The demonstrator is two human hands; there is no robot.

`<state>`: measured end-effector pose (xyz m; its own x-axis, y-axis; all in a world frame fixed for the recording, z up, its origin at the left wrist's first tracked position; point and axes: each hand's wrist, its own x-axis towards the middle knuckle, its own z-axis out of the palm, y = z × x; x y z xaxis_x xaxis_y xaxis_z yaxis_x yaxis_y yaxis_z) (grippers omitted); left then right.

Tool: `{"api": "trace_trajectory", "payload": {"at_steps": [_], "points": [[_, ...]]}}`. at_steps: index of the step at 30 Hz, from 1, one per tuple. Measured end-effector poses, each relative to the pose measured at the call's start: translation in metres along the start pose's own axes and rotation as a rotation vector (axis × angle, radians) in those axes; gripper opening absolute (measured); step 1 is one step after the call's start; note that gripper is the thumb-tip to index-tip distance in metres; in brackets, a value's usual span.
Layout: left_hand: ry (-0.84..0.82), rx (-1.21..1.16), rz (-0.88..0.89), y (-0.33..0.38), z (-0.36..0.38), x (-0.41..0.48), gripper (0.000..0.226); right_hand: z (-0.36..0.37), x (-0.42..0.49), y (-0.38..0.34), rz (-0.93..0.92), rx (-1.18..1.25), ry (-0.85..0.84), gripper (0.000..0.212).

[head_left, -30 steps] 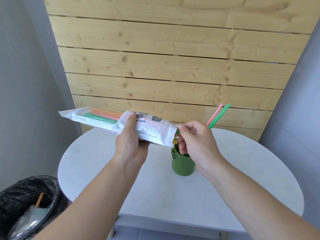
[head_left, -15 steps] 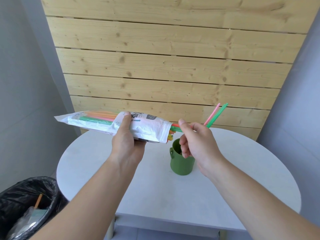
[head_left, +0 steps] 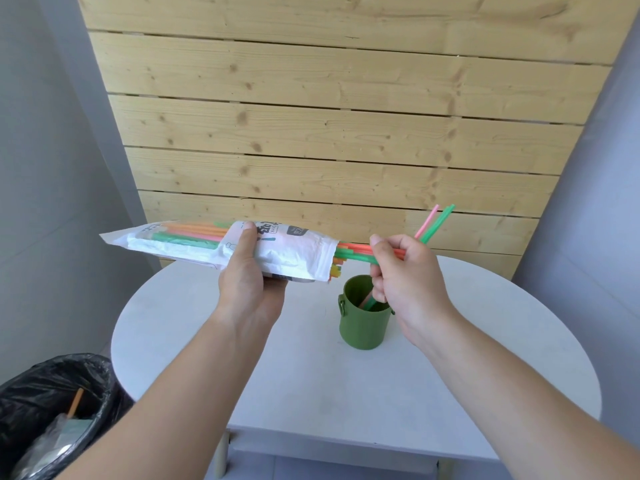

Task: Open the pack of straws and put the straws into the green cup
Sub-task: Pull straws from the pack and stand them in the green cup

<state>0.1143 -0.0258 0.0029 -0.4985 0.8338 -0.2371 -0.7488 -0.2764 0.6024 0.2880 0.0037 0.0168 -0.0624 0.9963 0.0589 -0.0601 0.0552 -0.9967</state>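
My left hand holds the white pack of straws level above the table, its open end pointing right. Orange and green straws stick out of that open end, and my right hand pinches them just above the green cup. The cup stands upright on the white table with a pink straw and a green straw leaning out of it to the upper right. More coloured straws show through the pack's clear window at its left end.
The round white table stands against a wooden plank wall. A bin with a black liner sits on the floor at lower left, with rubbish inside. Grey walls close in on both sides.
My right hand has drawn a couple of straws further out of the pack's open end, to the right. The pack has shifted slightly left and up.
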Motion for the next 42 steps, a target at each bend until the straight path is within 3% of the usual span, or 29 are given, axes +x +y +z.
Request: {"api": "trace_trajectory", "payload": {"at_steps": [4, 8, 22, 29, 42], "points": [[0.028, -0.028, -0.006, 0.009, -0.001, 0.001, 0.021, -0.009, 0.005, -0.006, -0.043, -0.045, -0.006, 0.021], [0.039, -0.043, -0.010, 0.013, -0.005, 0.004, 0.025, -0.025, 0.013, -0.012, -0.120, -0.145, -0.005, 0.021], [0.115, -0.087, -0.016, 0.018, -0.015, 0.018, 0.037, -0.081, 0.022, -0.030, -0.237, -0.156, -0.008, 0.019], [0.140, -0.105, -0.007, 0.018, -0.017, 0.021, 0.021, -0.107, 0.025, -0.031, -0.205, -0.178, 0.014, 0.018], [0.171, -0.101, 0.006, 0.015, -0.020, 0.027, 0.028, -0.156, 0.033, -0.034, -0.165, -0.276, 0.043, 0.018]]}}
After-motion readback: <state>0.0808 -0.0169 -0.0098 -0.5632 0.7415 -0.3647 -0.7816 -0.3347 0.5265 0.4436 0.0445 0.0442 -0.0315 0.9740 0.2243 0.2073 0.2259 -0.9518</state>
